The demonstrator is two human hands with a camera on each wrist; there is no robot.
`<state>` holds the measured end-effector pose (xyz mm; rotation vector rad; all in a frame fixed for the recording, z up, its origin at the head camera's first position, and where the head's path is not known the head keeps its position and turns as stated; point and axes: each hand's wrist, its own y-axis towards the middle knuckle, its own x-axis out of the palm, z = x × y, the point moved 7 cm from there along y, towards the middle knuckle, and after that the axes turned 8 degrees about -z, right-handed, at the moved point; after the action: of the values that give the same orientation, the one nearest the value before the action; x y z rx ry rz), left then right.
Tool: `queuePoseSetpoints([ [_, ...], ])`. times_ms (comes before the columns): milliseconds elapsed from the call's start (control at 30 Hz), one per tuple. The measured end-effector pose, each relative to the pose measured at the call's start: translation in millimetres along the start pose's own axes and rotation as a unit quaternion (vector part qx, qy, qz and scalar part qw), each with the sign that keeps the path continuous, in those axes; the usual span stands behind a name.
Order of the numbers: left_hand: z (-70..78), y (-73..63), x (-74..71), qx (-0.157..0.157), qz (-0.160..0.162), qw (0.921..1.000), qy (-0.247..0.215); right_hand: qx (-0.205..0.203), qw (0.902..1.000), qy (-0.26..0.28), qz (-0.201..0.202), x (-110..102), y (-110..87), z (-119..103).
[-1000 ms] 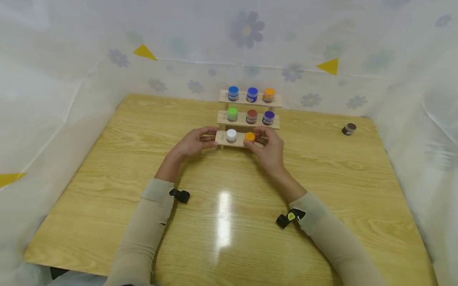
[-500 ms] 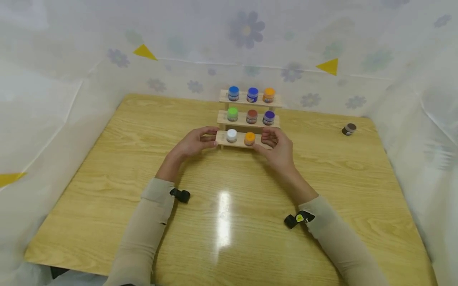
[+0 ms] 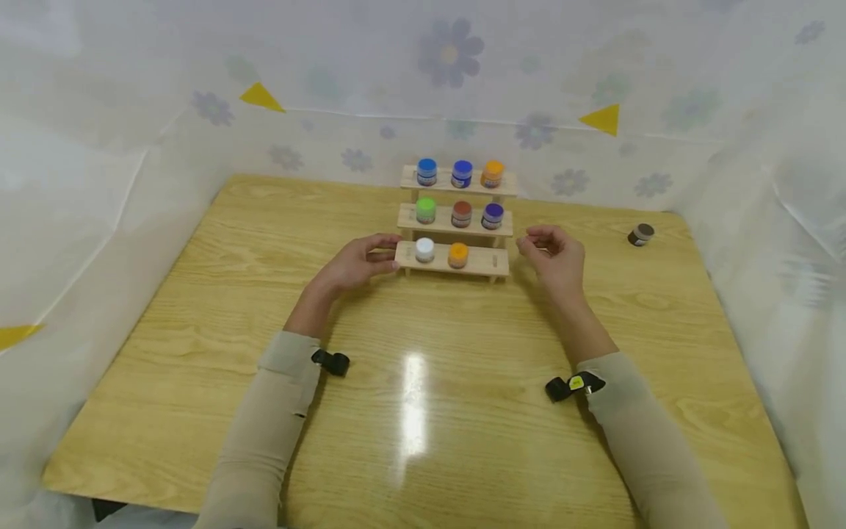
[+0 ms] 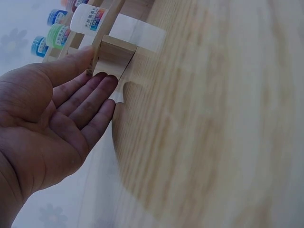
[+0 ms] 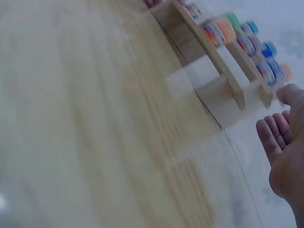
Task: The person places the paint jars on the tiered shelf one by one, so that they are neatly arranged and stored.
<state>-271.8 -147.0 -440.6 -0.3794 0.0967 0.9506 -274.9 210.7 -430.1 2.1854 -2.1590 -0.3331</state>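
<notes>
A three-tier wooden stand (image 3: 479, 265) bears small paint jars. On its lowest step sit a white paint jar (image 3: 424, 250) and, to the right of it, an orange-lidded paint jar (image 3: 458, 256). My left hand (image 3: 353, 264) is at the left end of that step. In the left wrist view its thumb (image 4: 76, 64) lies against the step's end, with the other fingers extended below. Off the stand's right side, my right hand (image 3: 558, 264) is in the air, fingers loosely bent and holding nothing.
The middle step carries green (image 3: 426, 211), brown (image 3: 462, 214) and dark purple (image 3: 492, 216) jars. Light blue (image 3: 427, 172), blue (image 3: 462, 174) and orange (image 3: 492, 174) jars line the top step. A dark-lidded jar (image 3: 641, 235) stands far right. Flowered white sheeting (image 3: 357, 117) encloses the table.
My right hand has let go of the orange-lidded jar on the lowest step and moved right, away from the stand. The left hand has stayed at the step's left end.
</notes>
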Motion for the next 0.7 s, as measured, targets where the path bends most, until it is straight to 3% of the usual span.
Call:
queuePoseSetpoints([
  [100,-0.1,-0.1,0.0,0.003,0.000,1.0000,-0.003,0.024,0.9992,-0.002,0.031,-25,5.1,10],
  [367,-1.5,2.6,-0.1,0.003,-0.002,1.0000,-0.009,0.125,0.9902,0.017,0.059,-87,9.7,38],
  [567,-1.7,1.5,-0.8,0.001,0.002,0.9999,-0.012,0.156,0.9815,0.059,0.094,-117,2.4,42],
  [700,-2.3,2.4,-1.4,-0.001,-0.001,1.0000,-0.009,0.174,0.9704,0.107,0.129,-143,-6.0,40],
])
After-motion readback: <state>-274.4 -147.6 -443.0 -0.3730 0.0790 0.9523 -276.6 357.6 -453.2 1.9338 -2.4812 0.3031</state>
